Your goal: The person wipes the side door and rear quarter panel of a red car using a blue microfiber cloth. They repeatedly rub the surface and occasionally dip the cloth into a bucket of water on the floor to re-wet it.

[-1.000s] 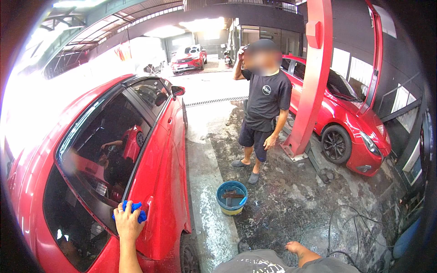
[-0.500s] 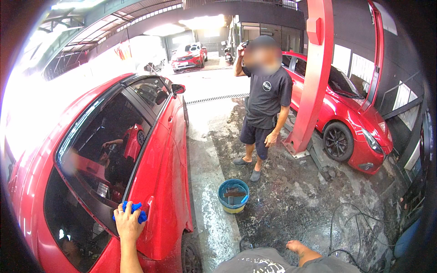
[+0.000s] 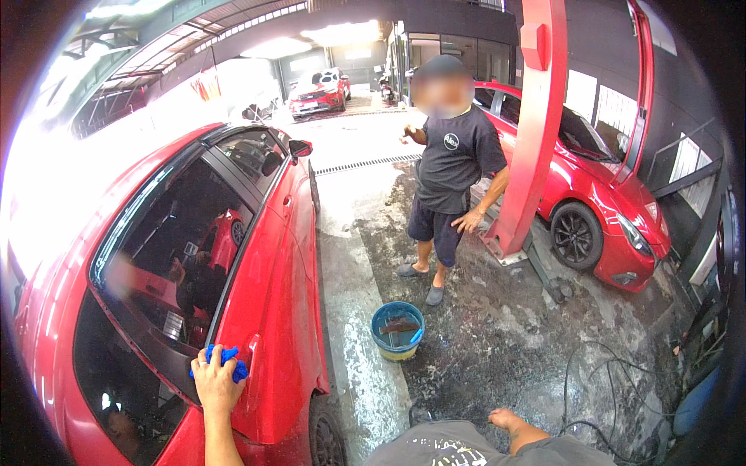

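My left hand (image 3: 215,380) is closed over a crumpled blue cloth (image 3: 231,362), pressing it against the red car (image 3: 268,326) on my left. The cloth touches the body just below the rear side window (image 3: 186,241), close to the rear door handle. A ring shows on one finger. My right hand (image 3: 505,419) hangs beside my body near the lower edge, apart from the car. Its fingers are mostly hidden, and nothing shows in it.
A blue bucket (image 3: 397,326) with water and a brush-like thing stands on the wet floor. Beyond it a person (image 3: 458,163) in dark clothes faces me. A red lift post (image 3: 536,132), another red car (image 3: 590,210) and a dark hose (image 3: 610,388) are at the right.
The other person has lowered the hand that was raised by the head and now holds it at chest height. My left hand and the cloth stay nearly in place.
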